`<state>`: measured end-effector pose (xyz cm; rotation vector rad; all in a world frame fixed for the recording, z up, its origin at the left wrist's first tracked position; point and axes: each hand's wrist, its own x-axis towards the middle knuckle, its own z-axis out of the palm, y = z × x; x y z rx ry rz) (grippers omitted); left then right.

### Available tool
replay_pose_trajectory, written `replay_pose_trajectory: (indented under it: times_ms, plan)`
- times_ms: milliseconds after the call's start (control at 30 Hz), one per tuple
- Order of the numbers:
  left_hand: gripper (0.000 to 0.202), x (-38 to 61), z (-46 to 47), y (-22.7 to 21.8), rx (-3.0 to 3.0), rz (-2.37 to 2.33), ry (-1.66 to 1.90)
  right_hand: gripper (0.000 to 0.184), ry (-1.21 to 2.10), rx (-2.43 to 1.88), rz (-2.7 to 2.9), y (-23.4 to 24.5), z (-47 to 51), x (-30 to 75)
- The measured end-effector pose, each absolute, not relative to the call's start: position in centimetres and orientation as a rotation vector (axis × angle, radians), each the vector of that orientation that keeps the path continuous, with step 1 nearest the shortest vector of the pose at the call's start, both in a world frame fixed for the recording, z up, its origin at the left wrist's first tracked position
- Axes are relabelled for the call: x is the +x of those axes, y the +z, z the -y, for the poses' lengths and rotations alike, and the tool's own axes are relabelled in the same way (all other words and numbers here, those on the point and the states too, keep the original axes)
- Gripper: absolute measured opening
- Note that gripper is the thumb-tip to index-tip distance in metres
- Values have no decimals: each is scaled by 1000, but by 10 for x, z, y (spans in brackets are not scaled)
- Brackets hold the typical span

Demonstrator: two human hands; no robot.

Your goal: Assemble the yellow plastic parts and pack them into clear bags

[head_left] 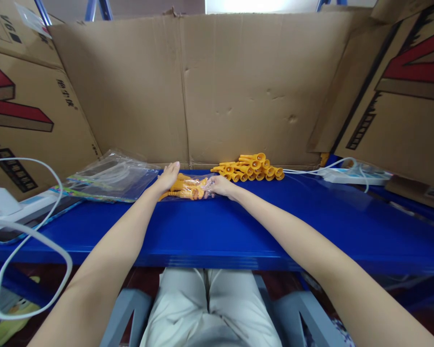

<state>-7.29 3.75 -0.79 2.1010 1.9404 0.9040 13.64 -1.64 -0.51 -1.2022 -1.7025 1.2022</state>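
Note:
A clear plastic bag filled with orange plastic pieces [188, 188] lies on the blue table [238, 231] in front of me. My left hand [168, 176] rests flat on the bag's left end, fingers stretched out. At the bag's right end my right hand [219, 185] has its fingers closed on the plastic. Just beyond, a loose pile of orange pieces [251, 167] with round cupped ends sits by the cardboard wall.
Cardboard sheets [217, 86] wall in the table at the back and both sides. A stack of clear printed bags [112, 178] lies at the left. A white power strip [347, 176] with cables sits at the right; a white charger [0, 202] and cable sit at the far left.

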Motion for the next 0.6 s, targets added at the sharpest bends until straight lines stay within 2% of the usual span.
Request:
replay_pose_trajectory:
  times_ms: [100,267,433,500,600]
  plan:
    - [66,-72,-33,-6,2061,-1966,898,29,1213,-1154,1786,-5,19,137]
    - [68,-73,-30,-9,2023,-2092,625,29,1225,-1177,1706,-6,14,144]
    - [61,-72,-30,-9,2062,-2100,619,45,1257,-1114,1585,-6,10,155]
    - [59,-71,-30,-8,2047,-2113,636,40,1181,-1056,1663,-6,11,158]
    - [58,-72,-28,-9,2044,-2109,683,17,1057,-1006,1814,-7,13,159]
